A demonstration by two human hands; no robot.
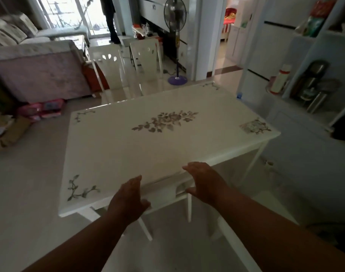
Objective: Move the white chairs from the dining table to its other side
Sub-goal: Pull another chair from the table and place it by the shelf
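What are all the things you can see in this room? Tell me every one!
White dining table with grey flower prints: 1, centre.
White chairs: 2, far side of table; 1 tucked under near edge.
Black standing fan with purple base: 1, beyond table.
Pinkish-grey covered sofa: 1, left.
White flask with red bands: 1, right counter.
Cardboard box: 1, left floor.
Left hand, right hand: open, at the near chair's top.
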